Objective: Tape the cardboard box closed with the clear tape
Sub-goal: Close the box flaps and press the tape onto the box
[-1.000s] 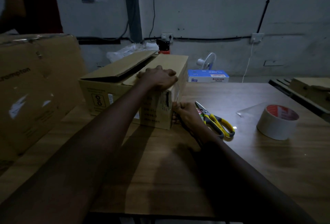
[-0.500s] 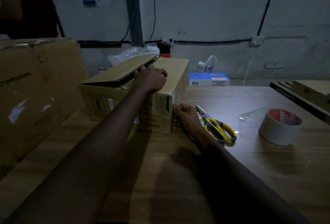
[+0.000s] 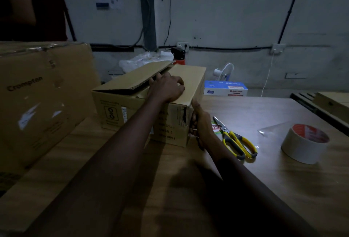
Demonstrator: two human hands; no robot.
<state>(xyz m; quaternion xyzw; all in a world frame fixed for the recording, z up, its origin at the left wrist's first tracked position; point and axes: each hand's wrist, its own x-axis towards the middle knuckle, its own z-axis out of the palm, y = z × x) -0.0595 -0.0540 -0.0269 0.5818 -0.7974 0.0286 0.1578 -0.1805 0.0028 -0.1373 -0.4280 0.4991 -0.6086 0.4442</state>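
Observation:
The cardboard box (image 3: 120, 112) stands mid-table. Its right top flap lies flat and its left flap (image 3: 136, 78) is still tilted up, leaving a dark gap. My left hand (image 3: 167, 88) presses flat on the right flap, fingertips at the edge of the raised flap. My right hand (image 3: 199, 123) clasps the box's near right vertical corner, thumb pointing up towards the top edge. I cannot make out any tape under either hand. The roll of tape (image 3: 305, 144) lies on the table to the right, untouched, with a clear loose strip (image 3: 272, 129) beside it.
Yellow-handled scissors (image 3: 237, 143) lie just right of my right wrist. A big Crompton carton (image 3: 37, 100) stands at the left. A blue-and-white box (image 3: 225, 88) and a small fan (image 3: 223, 72) sit behind the table. A person in red (image 3: 28, 6) stands at far left.
My left hand has slid back along the top from the near edge to the seam by the raised flap. My right hand stays at the corner, thumb now raised.

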